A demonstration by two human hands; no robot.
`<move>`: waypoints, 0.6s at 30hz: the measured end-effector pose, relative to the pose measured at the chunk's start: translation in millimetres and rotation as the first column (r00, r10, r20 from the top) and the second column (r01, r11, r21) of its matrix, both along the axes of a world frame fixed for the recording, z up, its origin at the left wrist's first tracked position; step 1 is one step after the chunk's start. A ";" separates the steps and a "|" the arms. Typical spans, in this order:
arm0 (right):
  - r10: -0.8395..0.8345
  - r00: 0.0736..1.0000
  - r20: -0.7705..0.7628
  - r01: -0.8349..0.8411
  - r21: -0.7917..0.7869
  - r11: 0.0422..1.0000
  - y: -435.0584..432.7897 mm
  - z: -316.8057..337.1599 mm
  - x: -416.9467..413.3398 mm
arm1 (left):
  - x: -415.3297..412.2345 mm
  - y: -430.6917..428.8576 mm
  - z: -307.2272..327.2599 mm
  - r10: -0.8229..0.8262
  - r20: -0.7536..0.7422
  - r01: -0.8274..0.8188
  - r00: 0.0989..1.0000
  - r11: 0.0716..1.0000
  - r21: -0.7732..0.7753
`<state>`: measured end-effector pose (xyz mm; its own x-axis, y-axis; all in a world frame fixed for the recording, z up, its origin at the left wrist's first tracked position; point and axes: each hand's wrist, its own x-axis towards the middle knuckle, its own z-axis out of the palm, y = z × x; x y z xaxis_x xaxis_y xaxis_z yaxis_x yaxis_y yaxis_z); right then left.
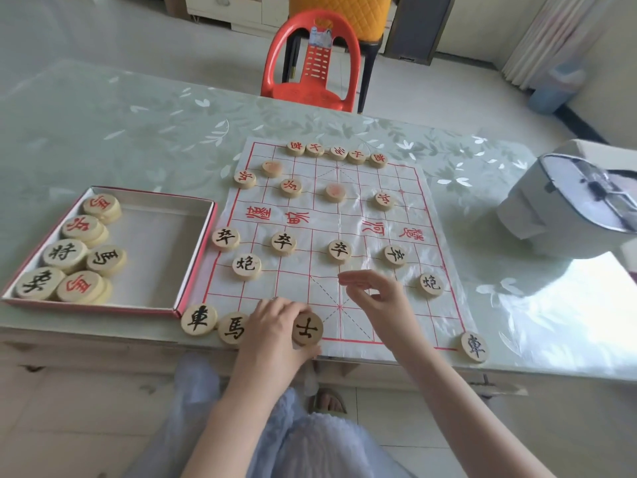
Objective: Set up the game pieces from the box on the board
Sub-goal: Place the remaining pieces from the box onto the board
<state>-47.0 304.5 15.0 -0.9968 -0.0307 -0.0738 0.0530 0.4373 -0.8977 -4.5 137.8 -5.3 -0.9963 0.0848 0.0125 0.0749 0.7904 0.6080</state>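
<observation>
Left hand (272, 326) is gripping a disc (307, 328) marked 士 at the near edge of the board (331, 219). Its fingers are curling over the disc's left rim and the thumb is showing under the near rim. The disc is facing the camera, seemingly tipped up rather than lying flat. Right hand (375, 294) is hovering over the board's near half, just beyond the disc, with fingers loosely curved and pointing left, and nothing is showing in it. Both forearms are reaching in over the board's near edge, the right one slanting in from the near right.

The disc is looking like thick wood, so it is probably light, stiff and hard to damage, with a smooth rim that could slip. A pinch across opposite sides of the rim seems the best hold. The board is looking like a thin, crinkled plastic sheet, so dragging the disc would likely wrinkle it. Setting the disc down flat seems safer.

The box (198, 257) is lying just beside the board's left edge, holding more pieces (65, 253), some of them stacked.
</observation>
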 end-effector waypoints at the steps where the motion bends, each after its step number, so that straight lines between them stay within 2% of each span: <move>1: -0.006 1.000 0.002 0.006 0.000 1.000 0.9 -0.1 1.9 | -0.9 1.1 -1.0 -0.002 -0.015 0.002 1.000 1.000 -0.015; 8: -0.007 1.000 -0.001 0.007 0.022 1.000 1.7 1.1 3.5 | -4.1 8.6 -11.7 -0.031 -0.001 0.031 1.000 0.997 -0.069; 18: 0.041 0.998 -0.037 -0.041 0.015 0.999 -16.3 9.0 -0.9 | -7.7 6.9 -17.8 0.006 0.042 -0.005 0.999 1.000 -0.026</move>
